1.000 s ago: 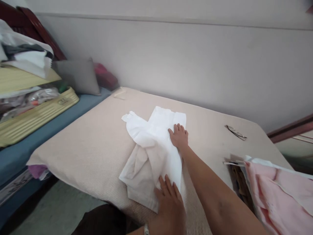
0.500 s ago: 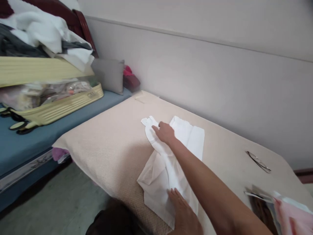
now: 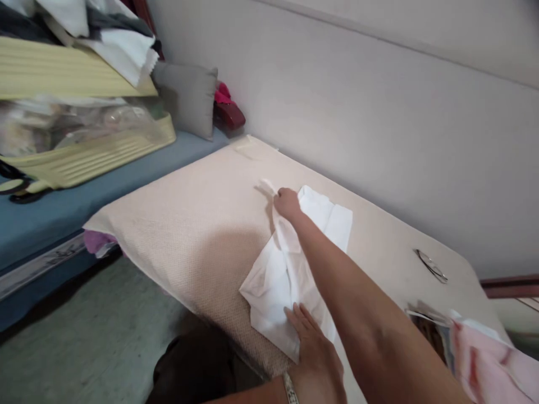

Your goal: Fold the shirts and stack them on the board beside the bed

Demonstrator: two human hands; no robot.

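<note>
While 2 hands, left hand & right hand, touch 1 white garment.

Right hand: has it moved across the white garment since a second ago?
Yes. The right hand has shifted left from the white garment's far right edge to its far left part, away from the eyeglasses.

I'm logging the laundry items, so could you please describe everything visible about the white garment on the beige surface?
The white garment is thin, slightly sheer woven cloth, creased and partly folded into a long strip running away from the person. It lies flat on the beige textured surface. The right hand grips its far end, bunching a narrow part there; the left hand lies flat on its near end.
</note>
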